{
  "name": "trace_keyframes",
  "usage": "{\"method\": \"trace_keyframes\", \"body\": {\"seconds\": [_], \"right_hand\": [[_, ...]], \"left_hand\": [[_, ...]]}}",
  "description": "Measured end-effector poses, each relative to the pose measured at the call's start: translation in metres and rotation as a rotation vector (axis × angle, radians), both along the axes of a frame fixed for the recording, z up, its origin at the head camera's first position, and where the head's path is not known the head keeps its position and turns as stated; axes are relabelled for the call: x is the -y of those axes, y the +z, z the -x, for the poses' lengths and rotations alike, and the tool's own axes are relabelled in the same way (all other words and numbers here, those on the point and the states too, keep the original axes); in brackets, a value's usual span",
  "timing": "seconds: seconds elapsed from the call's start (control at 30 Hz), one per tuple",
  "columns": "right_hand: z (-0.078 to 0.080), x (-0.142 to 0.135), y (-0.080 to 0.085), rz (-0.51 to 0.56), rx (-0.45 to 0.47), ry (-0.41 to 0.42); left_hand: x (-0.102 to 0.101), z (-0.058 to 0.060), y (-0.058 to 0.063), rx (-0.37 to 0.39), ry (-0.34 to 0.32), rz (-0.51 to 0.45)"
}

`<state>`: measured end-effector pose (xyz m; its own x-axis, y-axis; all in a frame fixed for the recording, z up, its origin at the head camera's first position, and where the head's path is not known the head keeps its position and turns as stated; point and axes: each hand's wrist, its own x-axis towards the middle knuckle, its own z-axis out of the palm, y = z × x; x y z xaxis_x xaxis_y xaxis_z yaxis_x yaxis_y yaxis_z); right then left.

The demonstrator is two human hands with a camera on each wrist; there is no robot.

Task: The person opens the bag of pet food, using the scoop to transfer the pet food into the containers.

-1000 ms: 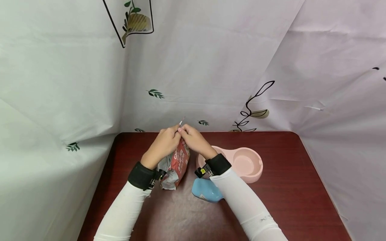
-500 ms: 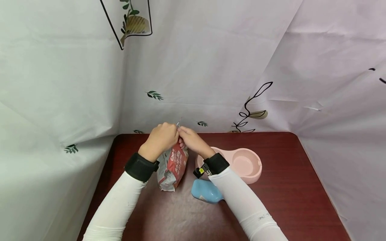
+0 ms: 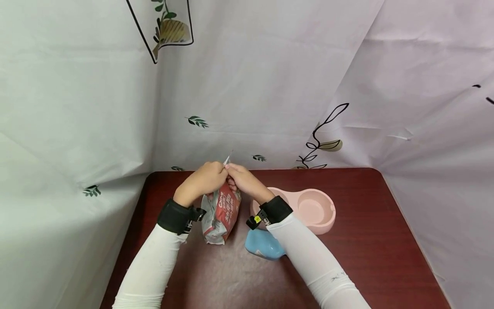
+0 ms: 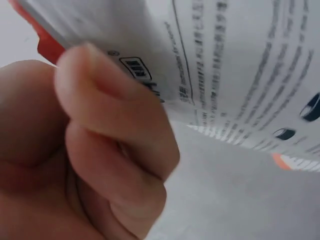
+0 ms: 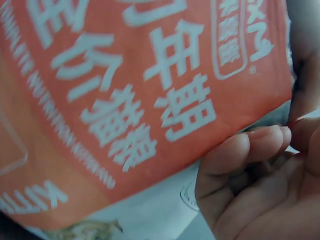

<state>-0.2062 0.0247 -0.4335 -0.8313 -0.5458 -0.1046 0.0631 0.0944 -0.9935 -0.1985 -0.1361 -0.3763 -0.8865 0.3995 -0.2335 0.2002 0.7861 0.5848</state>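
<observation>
A red and silver-white kitten food bag (image 3: 227,208) stands on the table left of centre, and its top edge is between my two hands. My left hand (image 3: 204,178) pinches that edge from the left with curled fingers; the left wrist view shows them against the printed back panel of the bag (image 4: 225,65). From the right, my right hand (image 3: 248,181) pinches the same edge close beside the left. Its curled fingers appear at the bag's red front (image 5: 150,100) in the right wrist view. A pale tip of the bag sticks up above both hands. Whether the seal is torn cannot be seen.
A pink double bowl (image 3: 327,221) stands right of the bag, partly behind my right wrist. In front of it lies a blue scoop (image 3: 264,244), its handle hidden under my right forearm. White cloth (image 3: 270,86) hangs behind the dark red table (image 3: 370,240).
My left wrist has turned and the left hand has shifted slightly left. The top of the bag has moved a little left with the hands. Bowl and scoop are where they were.
</observation>
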Motion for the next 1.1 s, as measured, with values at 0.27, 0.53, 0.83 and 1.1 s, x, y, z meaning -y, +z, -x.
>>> {"method": "trace_keyframes", "body": {"seconds": [0.27,0.53,0.83,1.1], "right_hand": [[0.0,0.004,-0.001,0.069,0.075,-0.031],[-0.003,0.004,-0.002,0.04,0.064,-0.05],[-0.001,0.007,-0.004,0.065,0.104,-0.091],[-0.003,0.013,-0.01,0.127,0.15,-0.175]], "left_hand": [[0.002,0.002,-0.01,0.041,0.037,-0.118],[0.001,-0.003,-0.013,0.025,0.059,-0.129],[-0.001,-0.005,-0.017,-0.008,0.118,-0.167],[-0.003,-0.005,-0.022,-0.068,0.137,-0.159]]}}
